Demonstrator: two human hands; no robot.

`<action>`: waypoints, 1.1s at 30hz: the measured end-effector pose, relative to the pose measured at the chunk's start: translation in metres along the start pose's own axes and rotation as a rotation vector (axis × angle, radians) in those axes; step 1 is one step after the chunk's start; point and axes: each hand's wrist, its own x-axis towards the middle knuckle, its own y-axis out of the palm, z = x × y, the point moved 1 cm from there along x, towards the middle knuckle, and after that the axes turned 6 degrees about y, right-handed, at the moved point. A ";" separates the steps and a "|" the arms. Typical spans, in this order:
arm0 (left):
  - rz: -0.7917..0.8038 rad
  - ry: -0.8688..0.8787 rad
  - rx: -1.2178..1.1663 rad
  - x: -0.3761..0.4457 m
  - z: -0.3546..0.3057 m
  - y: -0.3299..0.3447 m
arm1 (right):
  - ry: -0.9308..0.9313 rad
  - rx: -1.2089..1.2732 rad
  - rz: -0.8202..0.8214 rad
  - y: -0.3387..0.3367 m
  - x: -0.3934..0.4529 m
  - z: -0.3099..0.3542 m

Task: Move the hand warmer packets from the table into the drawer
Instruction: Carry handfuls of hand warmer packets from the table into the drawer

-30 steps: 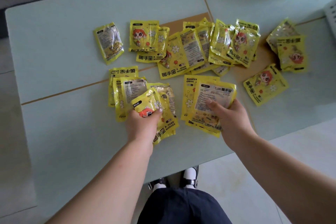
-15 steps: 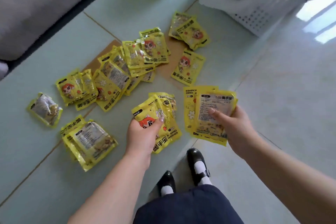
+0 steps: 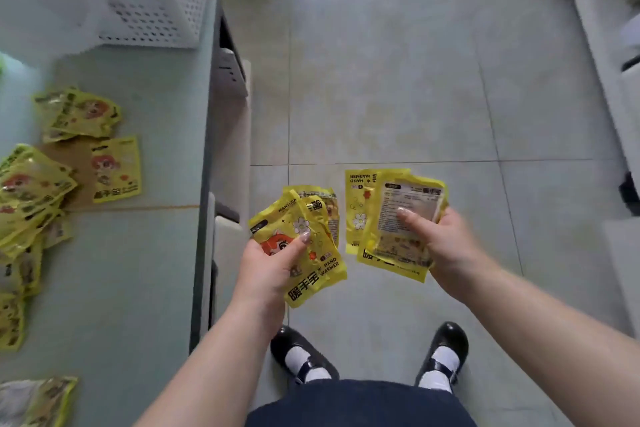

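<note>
My left hand (image 3: 266, 265) grips a small stack of yellow hand warmer packets (image 3: 311, 263) over the tiled floor, thumb pressed on the top one. My right hand (image 3: 440, 246) holds another stack of yellow packets (image 3: 367, 204), thumb on a packet's printed back. Both stacks are off the table, to its right. Several more yellow packets (image 3: 114, 168) lie spread on the pale green table (image 3: 138, 253) at the left. No drawer can be made out for certain.
A white perforated basket (image 3: 149, 0) stands at the table's far end. Pale cabinet-like fronts (image 3: 228, 76) show under the table's right edge. White furniture (image 3: 620, 45) lines the right side. My black shoes (image 3: 445, 347) stand on the tiled floor.
The view has swung right, away from the table toward the floor. Both hands have carried their packet stacks off the tabletop and now hold them above the tiles.
</note>
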 end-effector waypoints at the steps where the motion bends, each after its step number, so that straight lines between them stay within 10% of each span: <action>1: 0.035 -0.001 0.038 -0.004 0.007 0.019 | 0.005 0.044 -0.039 -0.023 -0.003 -0.004; 20: 0.533 -0.145 0.487 -0.185 0.224 0.503 | 0.066 0.593 -0.647 -0.568 -0.116 -0.086; 33: 0.788 -0.185 0.879 -0.253 0.343 0.695 | 0.126 0.985 -0.925 -0.740 -0.181 -0.176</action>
